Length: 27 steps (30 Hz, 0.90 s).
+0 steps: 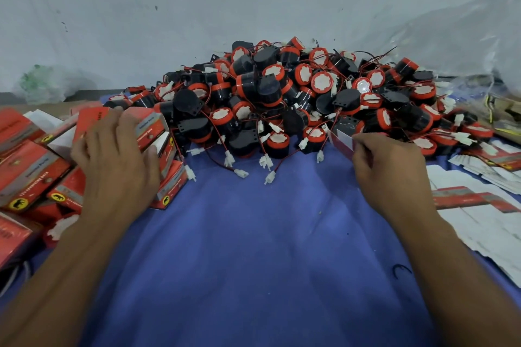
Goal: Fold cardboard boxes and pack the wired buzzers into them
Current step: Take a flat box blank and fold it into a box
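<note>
- Blue cloth table cover [253, 262]: bare stretch nearest, serving as the work area; no box being assembled on it yet.
- Left hand [118, 155]: fingers spread and laid over the top of a closed red printed cardboard box [148, 128] at the edge of the finished stack; gripping or merely resting, not possible to tell.
- Right hand [392, 175]: fingers curled, pinching one flat red-and-white carton blank [342, 140] by its edge, just in front of the buzzer heap (judged: next box picked up, not yet folded).
- Folded red cardboard boxes with yellow round emblems [28, 172]: a jumbled heap at left, closed, taken as already packed; done portion modest.
- Unfolded white-and-red carton blanks [479, 205]: overlapping spread at right, many left to fold.
- Black-and-red round wired buzzers with white plug connectors [282, 93]: large loose pile centre-rear, wires tangled; bulk of the packing judged outstanding.
- Clear crumpled plastic bag [465, 45]: far right, against the wall.
</note>
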Each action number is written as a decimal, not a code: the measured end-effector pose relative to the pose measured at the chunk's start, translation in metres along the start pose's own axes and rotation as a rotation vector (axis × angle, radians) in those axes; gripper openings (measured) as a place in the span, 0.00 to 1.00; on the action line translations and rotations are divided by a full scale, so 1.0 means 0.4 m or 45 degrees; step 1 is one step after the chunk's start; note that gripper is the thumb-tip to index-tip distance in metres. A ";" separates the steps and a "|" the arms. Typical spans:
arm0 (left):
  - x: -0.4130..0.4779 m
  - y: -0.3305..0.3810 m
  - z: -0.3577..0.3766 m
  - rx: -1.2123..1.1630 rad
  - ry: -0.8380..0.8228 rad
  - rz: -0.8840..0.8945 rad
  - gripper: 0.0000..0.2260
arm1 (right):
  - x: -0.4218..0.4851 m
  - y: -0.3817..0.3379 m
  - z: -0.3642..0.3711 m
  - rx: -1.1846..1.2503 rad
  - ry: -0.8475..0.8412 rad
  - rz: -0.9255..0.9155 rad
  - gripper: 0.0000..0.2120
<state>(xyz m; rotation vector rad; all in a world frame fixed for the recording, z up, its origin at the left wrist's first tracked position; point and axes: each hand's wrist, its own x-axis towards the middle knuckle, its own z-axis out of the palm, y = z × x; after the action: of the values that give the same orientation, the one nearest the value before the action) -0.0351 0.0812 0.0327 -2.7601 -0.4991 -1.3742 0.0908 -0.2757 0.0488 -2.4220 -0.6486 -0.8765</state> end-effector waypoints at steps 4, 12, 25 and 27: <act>-0.015 0.021 -0.012 0.022 0.060 -0.001 0.27 | -0.005 -0.008 -0.006 0.121 0.191 -0.064 0.07; -0.038 0.110 -0.034 -0.162 0.108 0.113 0.26 | -0.014 -0.012 0.026 0.621 0.374 0.278 0.08; -0.174 0.329 -0.016 -2.239 -1.012 -0.553 0.33 | -0.104 -0.116 0.150 0.730 -0.899 0.099 0.35; -0.168 0.319 -0.025 -2.450 -1.143 -0.728 0.31 | -0.107 -0.121 0.138 0.695 -0.960 0.056 0.40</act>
<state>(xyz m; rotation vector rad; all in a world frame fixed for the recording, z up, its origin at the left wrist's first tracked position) -0.0437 -0.0598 0.0021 -5.1188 0.6010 -0.0481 0.0590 -0.2180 -0.0045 -2.1796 -0.9363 0.2643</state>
